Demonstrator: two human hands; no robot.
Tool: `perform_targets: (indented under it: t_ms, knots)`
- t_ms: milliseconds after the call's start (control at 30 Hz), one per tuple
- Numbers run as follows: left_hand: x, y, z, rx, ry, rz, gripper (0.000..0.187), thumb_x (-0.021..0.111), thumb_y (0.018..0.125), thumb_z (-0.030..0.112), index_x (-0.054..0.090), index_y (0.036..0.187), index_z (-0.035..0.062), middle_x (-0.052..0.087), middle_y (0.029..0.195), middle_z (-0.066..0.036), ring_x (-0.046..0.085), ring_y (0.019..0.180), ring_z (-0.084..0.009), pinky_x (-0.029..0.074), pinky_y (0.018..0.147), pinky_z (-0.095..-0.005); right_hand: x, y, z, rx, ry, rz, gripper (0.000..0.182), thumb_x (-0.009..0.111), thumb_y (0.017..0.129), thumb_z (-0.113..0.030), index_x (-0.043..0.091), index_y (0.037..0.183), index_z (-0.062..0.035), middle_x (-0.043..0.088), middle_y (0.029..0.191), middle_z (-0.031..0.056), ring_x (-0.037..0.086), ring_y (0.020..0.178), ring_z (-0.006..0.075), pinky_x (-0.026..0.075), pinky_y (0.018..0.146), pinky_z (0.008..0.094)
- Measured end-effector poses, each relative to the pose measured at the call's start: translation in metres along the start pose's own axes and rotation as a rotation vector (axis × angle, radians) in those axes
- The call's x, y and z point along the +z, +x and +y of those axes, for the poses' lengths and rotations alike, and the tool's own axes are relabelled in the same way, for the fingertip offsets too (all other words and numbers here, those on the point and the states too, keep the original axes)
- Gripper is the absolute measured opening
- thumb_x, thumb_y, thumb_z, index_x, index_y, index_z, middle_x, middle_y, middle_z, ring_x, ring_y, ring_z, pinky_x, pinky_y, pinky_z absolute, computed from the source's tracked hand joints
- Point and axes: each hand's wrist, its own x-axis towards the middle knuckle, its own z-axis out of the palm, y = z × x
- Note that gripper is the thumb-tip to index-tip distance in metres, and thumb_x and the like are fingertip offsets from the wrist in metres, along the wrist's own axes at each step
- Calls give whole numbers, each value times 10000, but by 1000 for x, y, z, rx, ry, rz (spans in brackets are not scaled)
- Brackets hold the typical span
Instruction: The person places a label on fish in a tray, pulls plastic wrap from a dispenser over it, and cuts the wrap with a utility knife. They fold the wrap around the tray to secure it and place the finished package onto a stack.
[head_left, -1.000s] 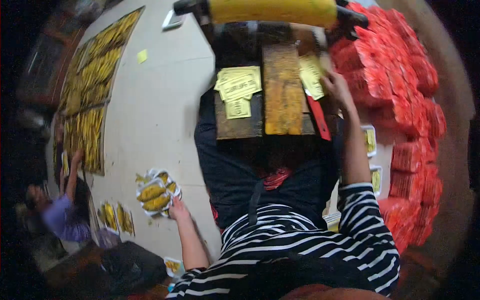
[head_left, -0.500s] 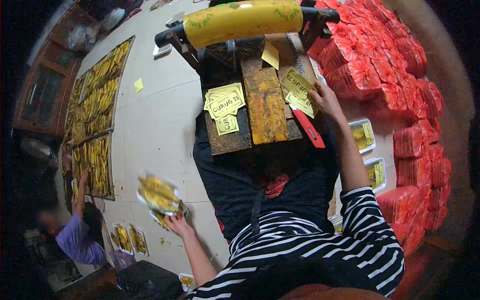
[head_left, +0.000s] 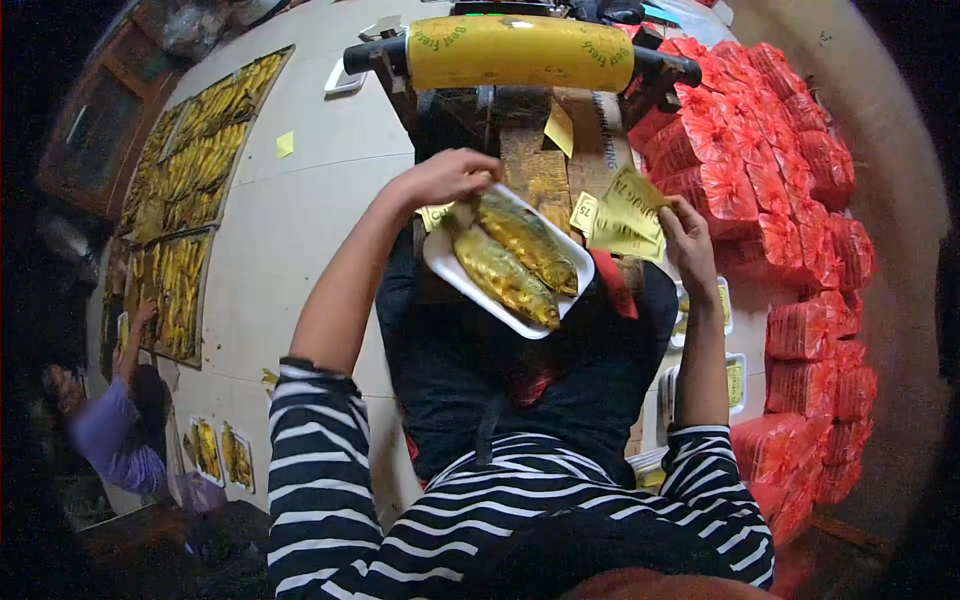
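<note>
My left hand (head_left: 455, 178) grips the upper left edge of a white foam tray (head_left: 462, 285) held tilted above my lap. Two golden-brown fish (head_left: 508, 262) lie side by side in it. The tray hides most of the yellow labels on the left of the wooden board. Pinched in my right hand (head_left: 688, 232) is a yellow printed label (head_left: 637, 192), raised over more labels (head_left: 622, 235) on the board's right side. Below that hand, a red cutter (head_left: 614, 283) lies at the board's edge, partly behind the tray.
Beyond the board (head_left: 535, 160) stands a yellow printed film roll (head_left: 520, 53) on a dark bar. Red-wrapped packs (head_left: 720, 170) are stacked at right, near labelled trays (head_left: 736, 383). At left are racks of fish (head_left: 205, 170), and a person in a purple top (head_left: 120, 440) reaches there.
My left hand has brought the fish tray from the floor at lower left up over my lap. My right hand has lifted a label slightly from the others. The view has shifted a little.
</note>
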Motion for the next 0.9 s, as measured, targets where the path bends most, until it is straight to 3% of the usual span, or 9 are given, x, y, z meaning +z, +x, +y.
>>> perform_targets:
  t_ms: [133,233,367,500,600,667,733,833,900]
  knots:
    - [8,46,20,54,180,152,239,519,797,213,614,960,66,618,858,-129,588,787,-277,461,720,-350,40,-19,-61,151,22,-209,149,540,838,-64,550,964,15,567,815,-9,500,759,45,399,677,183]
    - [23,35,35,90,237,579,296,556,813,276,584,1037,84,581,925,-136,582,853,-252,454,770,-336,73,-23,-71,241,-18,-352,182,584,822,-70,548,981,10,593,807,18,528,752,62,423,647,201]
    - [70,-12,24,-174,-169,1098,285,571,813,173,524,1039,5,549,976,-138,543,923,-241,432,808,-335,94,-21,-48,-70,-252,-347,177,597,817,-125,556,893,28,607,766,44,559,729,97,432,642,234]
    - [123,-62,16,-328,-453,1148,248,454,902,178,478,1076,4,534,939,-81,502,852,-132,417,758,-268,96,-19,-69,148,483,-180,102,592,815,-91,551,873,-18,571,776,5,525,719,61,417,654,199]
    - [143,-78,35,-421,-638,1060,241,433,913,195,478,1072,20,535,834,-35,493,715,-77,411,646,-221,98,-14,-72,90,131,-321,110,575,809,-82,549,878,0,560,774,4,516,683,55,414,634,196]
    - [154,-80,46,-408,-683,973,215,438,910,190,487,1048,31,537,749,7,473,609,-44,389,551,-192,99,-15,-59,-239,-468,-326,144,597,776,-54,557,910,-19,578,797,72,558,771,163,422,708,271]
    - [164,-77,55,-338,-809,894,206,455,900,158,479,1044,12,554,763,-8,474,622,-40,384,558,-184,98,-17,-50,-381,-693,-298,161,611,756,-51,566,910,-35,577,815,101,555,830,215,415,755,302]
    - [162,-73,56,-332,-797,835,199,460,881,93,466,1044,-21,584,822,-47,517,689,-60,422,630,-204,94,-17,-40,-496,-562,-9,148,615,754,-88,571,884,-34,573,751,112,564,693,256,446,674,319]
    - [155,-69,53,-294,-744,838,212,457,872,68,447,1054,-39,598,859,-109,578,746,-100,467,643,-229,81,-10,-32,-153,-290,112,171,622,752,-108,574,895,-28,568,778,119,562,740,257,440,686,329]
